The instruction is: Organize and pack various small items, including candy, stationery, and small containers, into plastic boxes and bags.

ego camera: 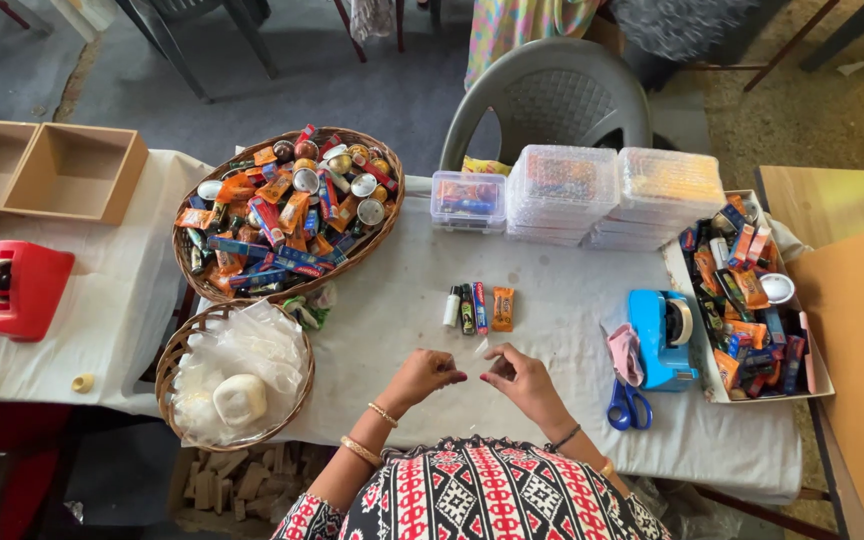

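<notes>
At the desk's near edge: both hands meet over the white cloth, close together, just in front of the person's patterned top.
Left hand [422, 374]: fingers curled in, grip pinched together on one edge of a small clear bag [479, 352]; bangles on the wrist.
Right hand [517, 377]: fingertips pinched together on the other edge of the same clear bag; a dark band on the wrist.
Clear bag: thin and see-through, hard to make out, held between the 2 hands just above the desk [552, 300].
Row of small items [478, 308]: 4 pieces lying side by side just beyond the hands, a white tube, a dark stick, a blue-red stick and an orange packet.
Left side: a wicker basket of plastic bags [235, 372] near the left hand, and a bigger basket of mixed sweets [287, 212] behind it.
Right side: blue tape dispenser [664, 338], blue-handled scissors [630, 408] and a tray of wrapped goods [752, 300].
Far edge: stacked clear plastic boxes [564, 190], with a grey chair [550, 100] behind.
</notes>
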